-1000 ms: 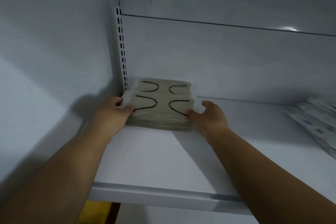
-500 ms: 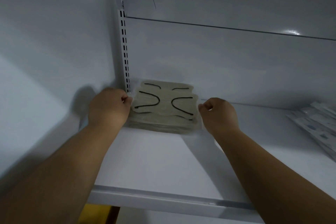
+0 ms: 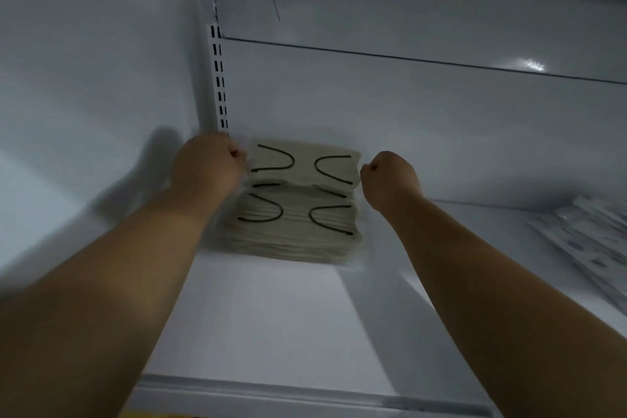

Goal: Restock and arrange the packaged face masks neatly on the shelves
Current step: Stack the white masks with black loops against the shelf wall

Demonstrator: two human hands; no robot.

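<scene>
A stack of beige face masks with black ear loops, in clear packs [image 3: 295, 231], lies on the white shelf [image 3: 271, 322] in its back left corner. The top mask pack [image 3: 305, 166] sits shifted toward the back wall, above the rest of the stack. My left hand [image 3: 207, 166] is curled at this pack's left edge and my right hand [image 3: 390, 176] is curled at its right edge. Each hand pinches the pack's clear side margin. My forearms hide the stack's lower left side.
Several white packaged masks [image 3: 583, 234] lie at the right end of the shelf. A slotted upright [image 3: 219, 85] runs up the corner beside the left side wall [image 3: 84, 95]. The shelf's front lip [image 3: 271, 394] is near me.
My hands went from holding the pack with spread fingers to curled fists at its sides. The top pack has moved back and up, uncovering the stack beneath.
</scene>
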